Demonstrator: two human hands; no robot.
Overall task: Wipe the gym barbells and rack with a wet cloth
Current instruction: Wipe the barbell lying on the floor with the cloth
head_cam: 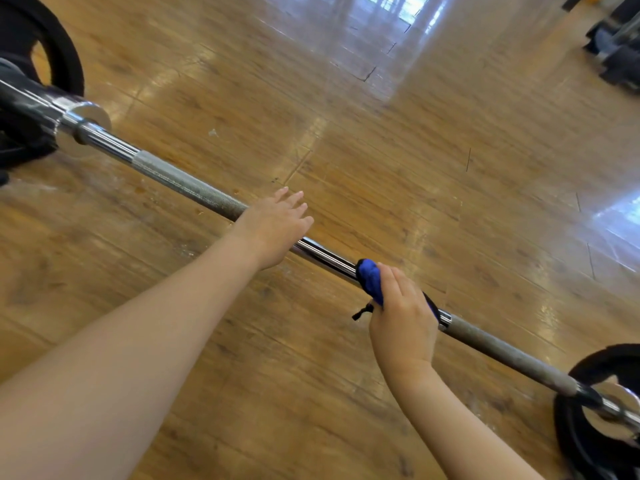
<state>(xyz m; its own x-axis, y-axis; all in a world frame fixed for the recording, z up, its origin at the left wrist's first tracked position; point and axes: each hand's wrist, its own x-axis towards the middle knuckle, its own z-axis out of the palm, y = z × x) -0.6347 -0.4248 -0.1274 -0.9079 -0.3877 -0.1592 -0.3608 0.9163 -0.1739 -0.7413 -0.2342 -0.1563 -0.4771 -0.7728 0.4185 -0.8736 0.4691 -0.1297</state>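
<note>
The right hand (403, 315) was curled around a blue cloth (371, 280) and held it wrapped on the barbell (188, 181), at the smooth shiny part just before the grey rough grip on the right side. A small black loop of the cloth hung below the thumb. The left hand (273, 225) lay on top of the bar a little further to the left, with its fingers straight and slightly apart, reaching over the bar; it gripped nothing. The two hands were near each other but not touching. The bar ran slanting from upper left to lower right over a wooden floor (381, 150). A black plate (588, 427) sat on its right end, and another dark plate (65, 57) at the left end behind the chrome collar (88, 121). Some dark equipment (616, 46) stood far away at the upper right, too blurred to tell what it was.
</note>
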